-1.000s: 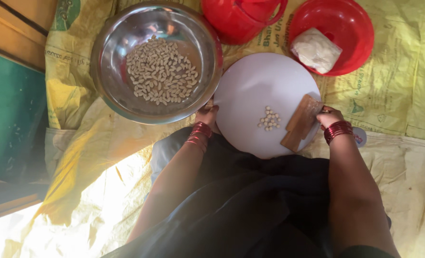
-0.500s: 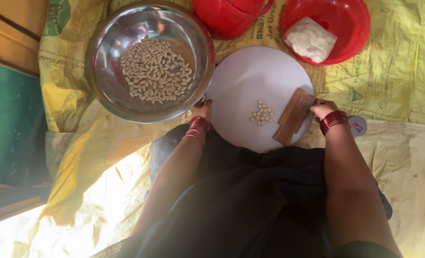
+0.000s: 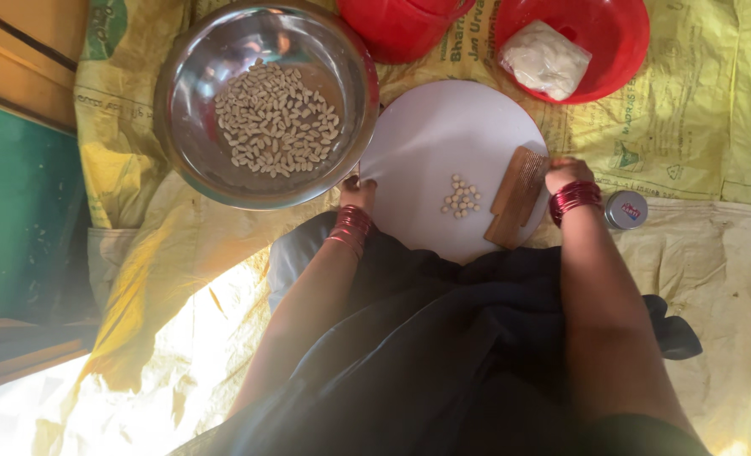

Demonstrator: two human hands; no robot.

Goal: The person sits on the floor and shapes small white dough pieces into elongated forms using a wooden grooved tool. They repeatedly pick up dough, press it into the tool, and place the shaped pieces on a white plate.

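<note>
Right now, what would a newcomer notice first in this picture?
A big steel bowl of pale peanuts sits at upper left. Beside it lies a round white board with a small heap of nuts. The right hand holds a wooden comb on it.

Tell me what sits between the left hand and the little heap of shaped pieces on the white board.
Nothing visible. Bare white board lies between the left hand at its near-left edge and the small heap. The wooden comb-like block stands on the heap's far side, under the right hand.

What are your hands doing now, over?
Left hand on white board's edge. Right hand grips wooden comb. Small nut pile beside comb, nothing blocking.
</note>
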